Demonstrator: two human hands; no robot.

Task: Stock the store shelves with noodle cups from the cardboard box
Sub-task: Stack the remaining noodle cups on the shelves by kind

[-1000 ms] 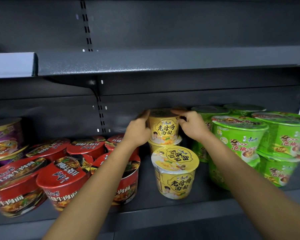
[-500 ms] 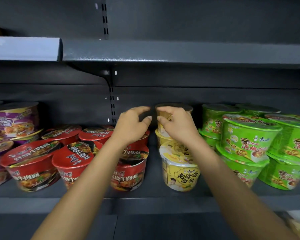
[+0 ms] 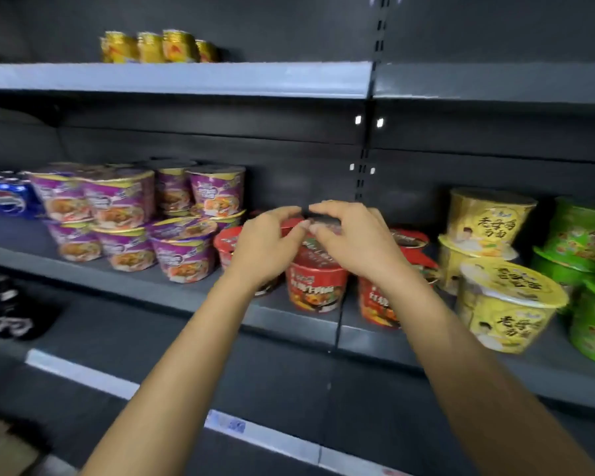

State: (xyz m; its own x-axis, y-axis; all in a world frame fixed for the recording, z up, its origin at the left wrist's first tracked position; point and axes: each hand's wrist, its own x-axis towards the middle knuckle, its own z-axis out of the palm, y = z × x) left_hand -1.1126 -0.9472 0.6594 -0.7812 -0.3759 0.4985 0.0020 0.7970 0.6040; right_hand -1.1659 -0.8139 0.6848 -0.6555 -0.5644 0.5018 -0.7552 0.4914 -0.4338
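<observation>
Red noodle cups (image 3: pixel 315 286) stand in the middle of the dark shelf (image 3: pixel 141 285), some stacked. My left hand (image 3: pixel 265 243) and my right hand (image 3: pixel 356 243) hover side by side in front of the upper red cups, fingers loosely curved, fingertips almost meeting. I see nothing plainly held in either hand. Yellow noodle cups (image 3: pixel 490 221) sit stacked to the right, with one more yellow cup (image 3: pixel 505 304) at the shelf front. A corner of the cardboard box (image 3: pixel 0 448) shows at the bottom left.
Purple cups (image 3: pixel 117 197) fill the left part of the shelf and green cups (image 3: pixel 584 231) the far right. Blue packs (image 3: pixel 4 197) lie at the far left. Yellow cans (image 3: pixel 158 46) stand on the upper shelf (image 3: pixel 186 79). Dark packages (image 3: pixel 4 314) sit on the shelf below.
My hands let go of the upper yellow cup, left stacked at the back. Hands and view have swung left, so the hands are now over the red cups.
</observation>
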